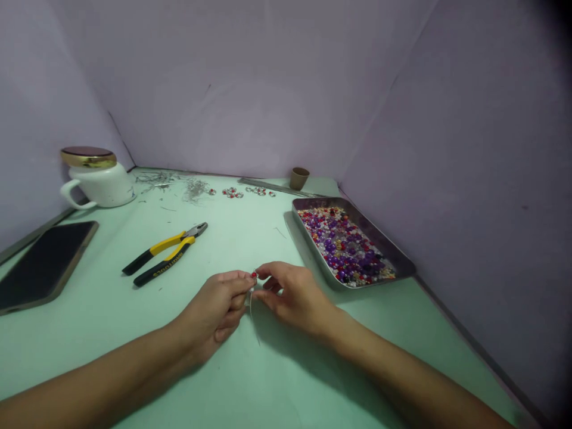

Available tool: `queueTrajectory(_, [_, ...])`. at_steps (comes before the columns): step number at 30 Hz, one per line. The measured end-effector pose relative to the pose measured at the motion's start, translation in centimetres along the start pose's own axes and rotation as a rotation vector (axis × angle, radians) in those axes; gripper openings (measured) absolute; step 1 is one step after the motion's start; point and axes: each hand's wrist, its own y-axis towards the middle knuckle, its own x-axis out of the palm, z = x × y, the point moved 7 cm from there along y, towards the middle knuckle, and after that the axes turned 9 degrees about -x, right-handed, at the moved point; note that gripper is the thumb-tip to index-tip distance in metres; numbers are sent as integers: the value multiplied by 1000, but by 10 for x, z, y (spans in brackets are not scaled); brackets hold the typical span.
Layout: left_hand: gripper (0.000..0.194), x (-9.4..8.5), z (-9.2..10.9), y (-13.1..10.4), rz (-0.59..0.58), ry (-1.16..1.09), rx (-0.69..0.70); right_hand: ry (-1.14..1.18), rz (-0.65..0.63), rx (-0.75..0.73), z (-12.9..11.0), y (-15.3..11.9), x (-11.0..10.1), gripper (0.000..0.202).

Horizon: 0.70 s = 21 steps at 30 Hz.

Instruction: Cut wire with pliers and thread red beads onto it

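Note:
My left hand is closed, its thumb and forefinger pinching a small piece of wire with a red bead at the fingertips. A thin wire tail hangs down from it, curving towards the green tabletop. Close on the right is my right hand, fingers bent. Its forefinger tip is at the red bead and its thumb tip is beside the wire, with a gap between thumb and forefinger. Something small and pale shows just under the bead, too small to make out. The left fingers partly hide the piece.
Yellow-black pliers lie left of my hands. A metal tray of mixed beads stands right. Behind are beaded wire pieces, wire scraps, straight wires and a brown cup. A lidded white mug and phone are left.

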Motion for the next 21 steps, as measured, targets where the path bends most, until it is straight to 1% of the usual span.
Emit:
queueTrajectory(6, [23, 1, 3, -3, -44, 37, 46, 14, 90, -76, -2, 0, -6, 18])
queueTrajectory(10, [16, 1, 6, -7, 4, 125, 90, 10, 144, -169, -9, -1, -11, 11])
queueTrajectory(14, [14, 3, 13, -11, 45, 184, 147, -18, 157, -249, -15, -1, -14, 12])
queueTrajectory(21, [15, 4, 16, -11, 30, 216, 209, -39, 200, -298, -17, -3, -17, 13])
